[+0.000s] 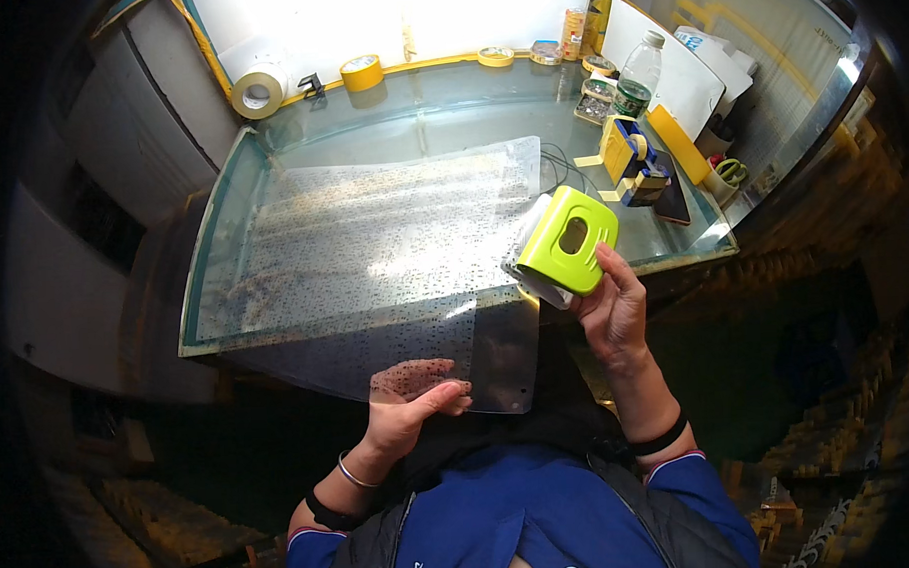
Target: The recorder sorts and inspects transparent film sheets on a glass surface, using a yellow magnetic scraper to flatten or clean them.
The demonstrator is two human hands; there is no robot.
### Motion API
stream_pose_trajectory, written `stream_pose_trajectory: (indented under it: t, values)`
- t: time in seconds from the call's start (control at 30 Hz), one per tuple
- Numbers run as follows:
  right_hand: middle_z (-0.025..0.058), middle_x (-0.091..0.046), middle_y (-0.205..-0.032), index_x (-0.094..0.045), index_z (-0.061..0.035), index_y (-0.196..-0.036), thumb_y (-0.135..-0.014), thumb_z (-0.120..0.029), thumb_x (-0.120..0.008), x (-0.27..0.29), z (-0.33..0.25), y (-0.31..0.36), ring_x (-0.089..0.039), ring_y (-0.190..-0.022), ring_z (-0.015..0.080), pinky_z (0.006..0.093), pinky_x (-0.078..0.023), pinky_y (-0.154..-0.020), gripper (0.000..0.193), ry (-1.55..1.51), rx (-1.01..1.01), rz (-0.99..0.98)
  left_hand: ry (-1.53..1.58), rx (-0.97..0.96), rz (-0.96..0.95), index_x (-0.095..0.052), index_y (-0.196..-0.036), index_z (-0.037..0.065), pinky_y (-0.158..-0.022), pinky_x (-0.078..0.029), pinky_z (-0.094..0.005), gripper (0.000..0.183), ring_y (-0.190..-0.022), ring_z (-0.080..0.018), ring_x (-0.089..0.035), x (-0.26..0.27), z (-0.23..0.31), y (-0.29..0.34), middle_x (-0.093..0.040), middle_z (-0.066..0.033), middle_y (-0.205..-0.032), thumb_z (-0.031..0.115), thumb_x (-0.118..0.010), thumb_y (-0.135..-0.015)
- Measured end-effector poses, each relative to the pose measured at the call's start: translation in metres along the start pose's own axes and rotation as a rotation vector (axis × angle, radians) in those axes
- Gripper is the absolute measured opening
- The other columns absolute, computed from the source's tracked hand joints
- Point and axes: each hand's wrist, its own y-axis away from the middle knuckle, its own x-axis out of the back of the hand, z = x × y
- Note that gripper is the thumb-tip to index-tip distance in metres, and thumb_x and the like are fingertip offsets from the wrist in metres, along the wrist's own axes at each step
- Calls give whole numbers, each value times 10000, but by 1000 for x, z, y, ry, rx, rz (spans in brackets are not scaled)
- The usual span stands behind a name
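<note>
Glass-topped table [439, 119], pale teal. Nearest: one transparent plastic sheet dotted with black marks [373, 237], laid across the glass and overhanging its near edge; the overhanging end is pinched between thumb and fingers by the left hand [407, 404]. One lime-green plastic hole punch [545, 245], grasped in the right hand [616, 308], held at the sheet's right side; contact cannot be told. Farther right: one yellow-and-blue tape dispenser [620, 150]. Along the back: one wide yellow tape roll [363, 77].
</note>
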Motion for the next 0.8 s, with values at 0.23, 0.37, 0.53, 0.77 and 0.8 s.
stream_pose_trajectory:
  t: [0.23, 0.37, 0.53, 0.77, 0.8]
  values:
    - [94, -573, -1036, -455, -11, -1120, -840, -237, -536, 3, -7, 1, -591, -919, 190, 330, -497, -776, 369, 35, 29, -28, -8, 12, -19, -545, -1014, -66, -654, -552, -316, 253, -720, -244, -648, 8, -7, 4, -639, -191, -852, -33, -621, -775]
    - [81, -543, -1116, -406, -57, -1210, -835, -315, -540, -1, -19, -11, -553, -1012, 205, 359, -456, -843, 474, 63, 83, -31, -42, -6, -48, -542, -1021, -70, -673, -551, -324, 255, -738, -246, -645, 17, -18, 8, -637, -194, -860, -50, -612, -777]
    - [77, -523, -1156, -377, -80, -1244, -832, -353, -550, -9, -35, -27, -529, -1052, 193, 369, -445, -865, 524, 18, 162, -61, -106, 6, -93, -539, -1023, -73, -701, -548, -329, 246, -776, -247, -640, 26, -24, 16, -632, -201, -880, -63, -597, -784]
    - [46, -554, -1102, -442, -114, -1187, -829, -404, -548, -11, -48, -44, -573, -955, 177, 314, -499, -762, 473, -52, 226, 5, -176, 50, -125, -526, -1034, -77, -740, -539, -336, 238, -835, -254, -629, 37, -29, 28, -624, -208, -918, -60, -577, -801]
    - [46, -556, -1097, -447, -114, -1184, -827, -405, -551, -11, -50, -46, -576, -948, 177, 314, -500, -761, 471, -73, 217, 9, -180, 50, -128, -526, -1034, -75, -741, -539, -334, 239, -835, -252, -629, 38, -29, 29, -624, -206, -918, -58, -578, -802]
